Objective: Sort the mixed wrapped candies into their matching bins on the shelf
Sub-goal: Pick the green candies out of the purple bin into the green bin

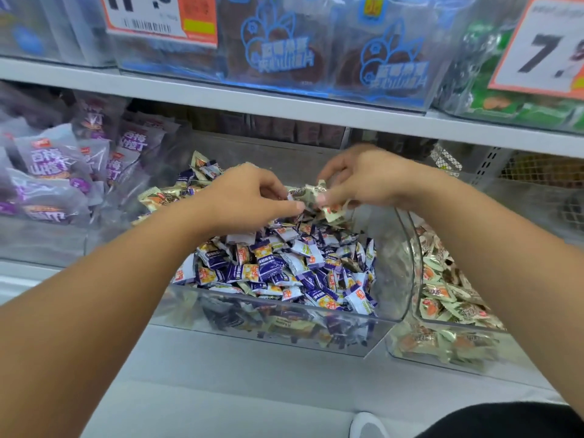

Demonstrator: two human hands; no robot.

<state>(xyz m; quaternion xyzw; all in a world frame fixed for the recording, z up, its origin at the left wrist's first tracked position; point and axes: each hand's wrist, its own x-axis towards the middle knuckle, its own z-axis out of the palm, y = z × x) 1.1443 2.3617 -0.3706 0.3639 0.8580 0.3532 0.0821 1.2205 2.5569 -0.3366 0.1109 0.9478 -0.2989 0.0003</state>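
A clear plastic bin (392, 311) in the middle of the shelf holds a heap of purple-and-white wrapped candies (284, 267), with several cream-coloured ones (164, 197) mixed in at the back left. My right hand (369, 178) grips a small bunch of cream wrapped candies (319, 197) above the heap. My left hand (249, 197) reaches in beside it and pinches the same bunch with its fingertips. The bin to the right (420, 352) holds cream candies with orange marks (448, 295).
Purple snack bags (53, 172) fill the bin on the left. Above the shelf board (284, 102) stand clear boxes with blue print (316, 52), green packs (493, 99) and price signs (546, 45). A perforated metal back panel (537, 172) shows at right.
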